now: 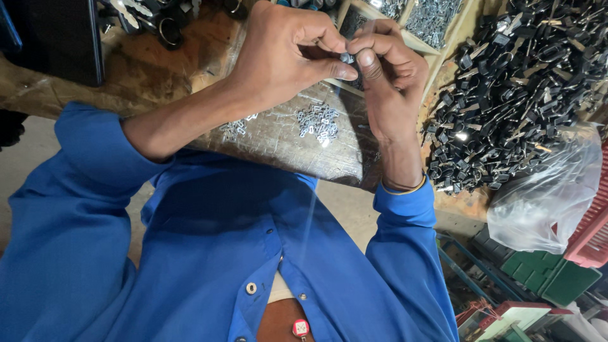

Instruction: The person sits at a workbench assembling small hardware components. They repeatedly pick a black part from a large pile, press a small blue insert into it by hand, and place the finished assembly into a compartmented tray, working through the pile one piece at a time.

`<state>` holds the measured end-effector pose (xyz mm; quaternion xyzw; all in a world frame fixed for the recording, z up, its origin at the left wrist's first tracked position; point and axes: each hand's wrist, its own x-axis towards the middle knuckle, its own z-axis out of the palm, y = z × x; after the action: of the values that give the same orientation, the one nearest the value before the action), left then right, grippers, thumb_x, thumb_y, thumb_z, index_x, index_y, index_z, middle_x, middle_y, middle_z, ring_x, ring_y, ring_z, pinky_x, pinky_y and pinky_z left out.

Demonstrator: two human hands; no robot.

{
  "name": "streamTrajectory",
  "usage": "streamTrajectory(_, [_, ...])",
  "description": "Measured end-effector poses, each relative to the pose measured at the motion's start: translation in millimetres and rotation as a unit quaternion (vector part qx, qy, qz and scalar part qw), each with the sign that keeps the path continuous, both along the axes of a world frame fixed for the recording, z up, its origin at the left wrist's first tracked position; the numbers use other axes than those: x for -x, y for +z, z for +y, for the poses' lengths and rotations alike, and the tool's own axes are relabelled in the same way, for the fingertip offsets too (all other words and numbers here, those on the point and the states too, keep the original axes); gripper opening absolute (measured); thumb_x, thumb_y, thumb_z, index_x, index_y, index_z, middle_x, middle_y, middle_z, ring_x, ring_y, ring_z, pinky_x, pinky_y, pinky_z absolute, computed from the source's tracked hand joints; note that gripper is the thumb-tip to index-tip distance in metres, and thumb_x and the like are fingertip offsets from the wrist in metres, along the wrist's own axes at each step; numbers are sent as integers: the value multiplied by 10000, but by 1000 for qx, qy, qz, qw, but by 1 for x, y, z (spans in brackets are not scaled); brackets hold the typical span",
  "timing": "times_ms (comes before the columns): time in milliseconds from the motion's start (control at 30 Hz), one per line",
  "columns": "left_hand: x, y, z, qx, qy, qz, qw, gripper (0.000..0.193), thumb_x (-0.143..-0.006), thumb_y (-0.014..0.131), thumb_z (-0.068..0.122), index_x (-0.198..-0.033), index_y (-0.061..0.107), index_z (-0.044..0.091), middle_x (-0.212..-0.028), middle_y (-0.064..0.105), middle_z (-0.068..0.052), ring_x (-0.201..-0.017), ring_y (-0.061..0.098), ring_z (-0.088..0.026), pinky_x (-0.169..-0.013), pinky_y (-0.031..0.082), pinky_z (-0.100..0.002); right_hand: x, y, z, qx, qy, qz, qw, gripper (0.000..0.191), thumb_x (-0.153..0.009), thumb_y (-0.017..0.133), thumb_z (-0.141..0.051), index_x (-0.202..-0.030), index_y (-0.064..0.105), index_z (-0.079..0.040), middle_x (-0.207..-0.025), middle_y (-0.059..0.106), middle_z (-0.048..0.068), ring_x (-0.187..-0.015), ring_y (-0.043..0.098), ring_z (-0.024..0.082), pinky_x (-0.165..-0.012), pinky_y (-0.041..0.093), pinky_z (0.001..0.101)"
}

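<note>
left hand [285, 54] and right hand [386, 69]: fingertips pinched together, grip closed on one small metal piece [346, 58] held between them above the desk [278, 136]. below the grip: loose heaps of small silver parts [316, 120] on the desk. right of the grip: large pile of black parts [513, 88], clear plastic bag [544, 196]. beyond the grip: wooden tray [437, 47] with silver parts.

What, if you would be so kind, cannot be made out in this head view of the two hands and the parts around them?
- Small metal piece: mostly hidden by the fingers of the left hand and right hand; its shape is unclear.
- Small silver parts on the wrapped board: too small to identify.
- Wooden compartments: cut off by the top edge.
- Black parts heap: runs off the right edge.
</note>
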<state>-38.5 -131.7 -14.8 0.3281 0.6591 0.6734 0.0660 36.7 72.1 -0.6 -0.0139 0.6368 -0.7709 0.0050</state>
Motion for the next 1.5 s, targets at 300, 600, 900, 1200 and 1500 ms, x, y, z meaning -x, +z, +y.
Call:
streamTrajectory(300, [-1,-6,0,3,7,24,1000,241,-927,943,35,-1003,723,-27,-967,773,-103,-910,786,-141,-778,655,-249,0,-3,-6,57,-5,-33,998,78,-1104,649,18,-1154,708,28,-1171,592,44,-1108,577,124,-1029,471,271])
streamTrajectory(600, [-2,-5,0,-23,-9,-1,1000,227,-955,923,44,-1051,733,-33,-1005,775,-113,-956,791,-151,-828,669,-257,7,12,11,-222,16,123,967,163,-1001,807,63,-1133,716,33,-1217,649,105,-1073,641,165,-946,528,285])
streamTrajectory(900, [-1,-5,-1,-43,-40,-23,998,186,-987,878,1,-1033,706,-54,-1023,782,-134,-1034,804,-183,-872,689,-269,10,29,11,-420,23,268,867,183,-961,844,62,-1113,758,5,-1145,703,132,-1071,681,288,-854,557,350])
streamTrajectory(1200, [1,-3,-1,-9,-20,-15,1000,210,-915,886,-19,-1028,717,-70,-991,771,-157,-953,801,-217,-802,680,-285,7,18,9,-428,-27,286,857,138,-962,805,64,-1069,752,-5,-1084,716,138,-1004,711,274,-815,581,348])
streamTrajectory(1500, [-2,-8,-1,-35,-24,-14,999,195,-1005,813,-80,-1171,715,-48,-1135,761,-160,-1088,787,-211,-922,635,-290,0,19,7,-366,-50,169,914,122,-1033,788,53,-1142,763,8,-1115,714,110,-984,681,202,-877,531,281])
